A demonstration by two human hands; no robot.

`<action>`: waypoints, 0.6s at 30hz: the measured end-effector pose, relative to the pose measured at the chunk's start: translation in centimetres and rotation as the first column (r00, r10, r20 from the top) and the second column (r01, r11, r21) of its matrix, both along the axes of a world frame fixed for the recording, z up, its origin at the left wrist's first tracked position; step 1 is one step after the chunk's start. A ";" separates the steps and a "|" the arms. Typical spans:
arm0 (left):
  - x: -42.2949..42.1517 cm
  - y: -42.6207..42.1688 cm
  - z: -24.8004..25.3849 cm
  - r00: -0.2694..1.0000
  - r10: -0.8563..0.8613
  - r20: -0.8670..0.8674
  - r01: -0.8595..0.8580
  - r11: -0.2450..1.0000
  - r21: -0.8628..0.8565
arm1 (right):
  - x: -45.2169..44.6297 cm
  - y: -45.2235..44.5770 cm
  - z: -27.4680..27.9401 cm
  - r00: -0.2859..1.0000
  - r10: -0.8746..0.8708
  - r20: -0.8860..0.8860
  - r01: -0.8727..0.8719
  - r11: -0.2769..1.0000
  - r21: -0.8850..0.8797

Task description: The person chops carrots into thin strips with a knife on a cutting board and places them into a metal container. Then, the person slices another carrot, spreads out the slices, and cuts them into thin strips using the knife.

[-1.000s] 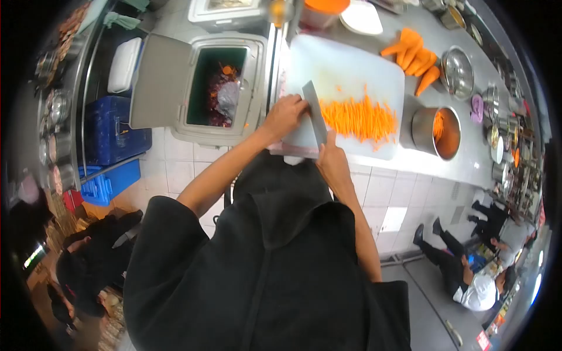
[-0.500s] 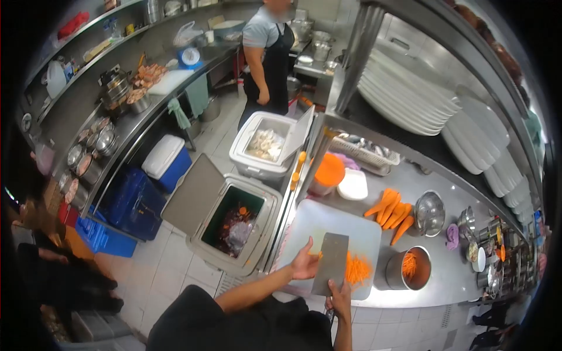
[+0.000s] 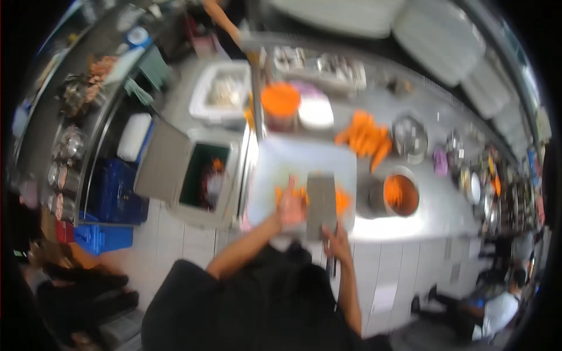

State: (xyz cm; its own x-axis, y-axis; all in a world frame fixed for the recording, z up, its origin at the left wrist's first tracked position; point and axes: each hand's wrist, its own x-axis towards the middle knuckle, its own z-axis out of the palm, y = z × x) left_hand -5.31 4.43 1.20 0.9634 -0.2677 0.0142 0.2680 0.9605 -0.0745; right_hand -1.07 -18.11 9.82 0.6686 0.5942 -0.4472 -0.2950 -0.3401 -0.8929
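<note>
My left hand (image 3: 291, 206), blurred, is over the cutting board (image 3: 298, 153) with a finger stretched out. Orange carrot strips lie around its fingers. My right hand (image 3: 338, 241) is closed on the handle of a cleaver, whose broad blade (image 3: 321, 205) stands between my hands. More carrot strips (image 3: 343, 202) show at the blade's right side. The blade hides part of the board and whatever lies behind it. To the right of the board stands a metal pot (image 3: 378, 199) with cut carrot (image 3: 395, 190) inside.
Whole peeled carrots (image 3: 364, 136) lie behind the board, near a metal bowl (image 3: 410, 138). An orange-lidded container (image 3: 281, 100) and a white container (image 3: 316, 112) stand at the back. Left of the board is an open bin (image 3: 202, 178). A person (image 3: 494, 316) is at lower right.
The camera view has shifted. Since the first frame the blade has turned broad side to view, and my left hand has opened beside it. Carrot strips now show on both sides of the blade.
</note>
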 end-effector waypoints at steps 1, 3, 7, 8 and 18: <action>-0.1 -0.8 2.8 0.961 0.080 -0.264 -0.040 0.987 0.155 | -0.1 -0.2 1.4 0.998 -0.008 -0.056 0.012 0.998 0.062; 0.1 -1.1 1.4 0.997 0.008 -0.081 -0.006 1.000 0.018 | 0.0 -0.8 1.6 0.992 -0.044 -0.117 0.062 0.986 0.157; -0.1 -2.3 4.1 0.986 0.017 -0.165 -0.004 0.997 0.074 | 0.6 -1.8 1.2 0.979 -0.104 -0.177 0.120 0.989 0.083; -0.3 -2.7 4.9 0.972 0.055 -0.228 -0.010 0.982 0.190 | 0.5 -2.2 0.9 0.974 -0.116 -0.193 0.132 0.989 0.071; -0.1 -1.8 4.7 0.899 0.318 -0.300 0.060 0.590 0.805 | 2.2 -2.3 1.2 0.959 -0.082 0.273 0.133 0.975 -0.176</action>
State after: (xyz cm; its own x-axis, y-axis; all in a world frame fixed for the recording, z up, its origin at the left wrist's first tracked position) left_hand -5.42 2.65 5.94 0.8565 0.1380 -0.4973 0.2663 0.7072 0.6550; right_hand 1.09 -20.40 10.98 0.8327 0.4332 -0.3449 -0.1032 -0.4904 -0.8654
